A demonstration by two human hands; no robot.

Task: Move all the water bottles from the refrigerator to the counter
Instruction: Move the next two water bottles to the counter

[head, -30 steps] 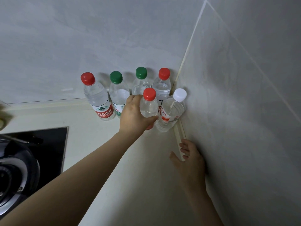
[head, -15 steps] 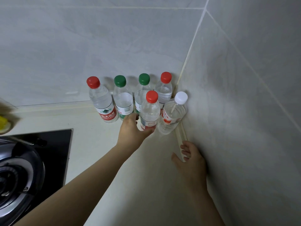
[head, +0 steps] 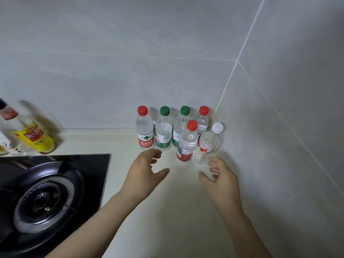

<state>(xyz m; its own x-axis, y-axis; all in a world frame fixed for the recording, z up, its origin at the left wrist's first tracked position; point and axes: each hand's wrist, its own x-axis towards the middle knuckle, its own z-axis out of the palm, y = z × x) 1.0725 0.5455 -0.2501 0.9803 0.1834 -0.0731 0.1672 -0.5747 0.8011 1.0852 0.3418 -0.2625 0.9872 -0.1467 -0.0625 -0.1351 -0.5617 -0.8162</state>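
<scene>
Several clear water bottles stand on the cream counter in the tiled corner. In the back row a red-capped bottle is at the left, then two green-capped bottles, then another red-capped one. In front of them stand a red-capped bottle and a white-capped bottle leaning toward the right wall. My left hand hovers open just in front of the row, holding nothing. My right hand is open too, just below the white-capped bottle, apart from it.
A black gas hob with a round burner fills the left foreground. Blurred condiment bottles with a yellow label stand at the far left by the wall. Grey tiled walls close the counter at the back and right.
My left hand let go of the front red-capped bottle and drew back, open. My right hand lifted off the counter edge toward the white-capped bottle. The view pulled back and left.
</scene>
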